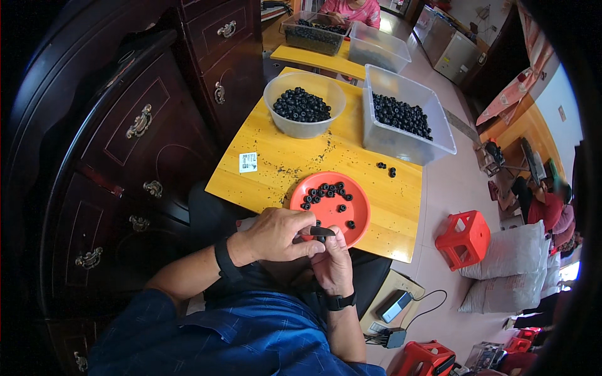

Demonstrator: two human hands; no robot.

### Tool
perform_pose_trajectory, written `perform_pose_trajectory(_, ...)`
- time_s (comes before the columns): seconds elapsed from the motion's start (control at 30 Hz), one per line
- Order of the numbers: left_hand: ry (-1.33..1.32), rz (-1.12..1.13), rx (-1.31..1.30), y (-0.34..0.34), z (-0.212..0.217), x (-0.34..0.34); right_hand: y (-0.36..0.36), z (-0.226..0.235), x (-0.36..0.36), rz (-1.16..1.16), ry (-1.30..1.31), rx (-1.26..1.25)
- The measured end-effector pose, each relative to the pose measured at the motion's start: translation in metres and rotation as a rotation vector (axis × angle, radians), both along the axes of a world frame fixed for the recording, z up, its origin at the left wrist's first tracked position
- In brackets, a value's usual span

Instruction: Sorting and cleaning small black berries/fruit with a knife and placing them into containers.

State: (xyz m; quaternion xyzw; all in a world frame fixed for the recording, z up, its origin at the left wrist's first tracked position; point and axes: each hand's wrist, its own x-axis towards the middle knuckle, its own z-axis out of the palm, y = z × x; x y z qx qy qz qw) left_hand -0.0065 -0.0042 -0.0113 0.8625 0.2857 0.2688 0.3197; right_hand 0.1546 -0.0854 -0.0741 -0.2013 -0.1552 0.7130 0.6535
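Over the near rim of an orange-red plate [348, 188], my two hands meet. My left hand [276, 235] is closed around a short dark blade [323, 231], whose tip points toward my right thumb. My right hand [335, 266] pinches a small black ring-like part [321, 238] just under the blade, mostly hidden by fingers. Several more black ring-like parts [326, 190] lie on the plate, bunched toward its far left side, with a few loose ones nearer me.
On the yellow table [251, 188] stand a round clear tub [273, 111] and a rectangular clear bin [414, 149], both holding black parts. Dark crumbs and a white label [248, 162] lie nearby. Dark wooden drawers [132, 144] border the left. A red stool [464, 241] stands right; another person [360, 11] sits beyond.
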Motion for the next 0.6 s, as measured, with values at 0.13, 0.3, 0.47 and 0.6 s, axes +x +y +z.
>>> perform_pose_trajectory(0.13, -0.004, 0.008, 0.001, 0.000, -0.003, 0.001, 0.000, 0.003, -0.003, -0.027, -0.012, -0.027)
perform_pose_trajectory(0.3, 0.013, 0.013, 0.029, -0.001, -0.006, 0.001, -0.001, 0.011, -0.005, -0.029, -0.019, -0.060)
perform_pose_trajectory(0.47, 0.035, -0.010, 0.039, -0.003, -0.007, 0.002, 0.001, -0.001, -0.003, -0.022, 0.014, -0.008)
perform_pose_trajectory(0.6, 0.047, -0.011, 0.040, -0.003, -0.005, 0.001, 0.000, -0.004, -0.001, -0.019, 0.014, -0.001)
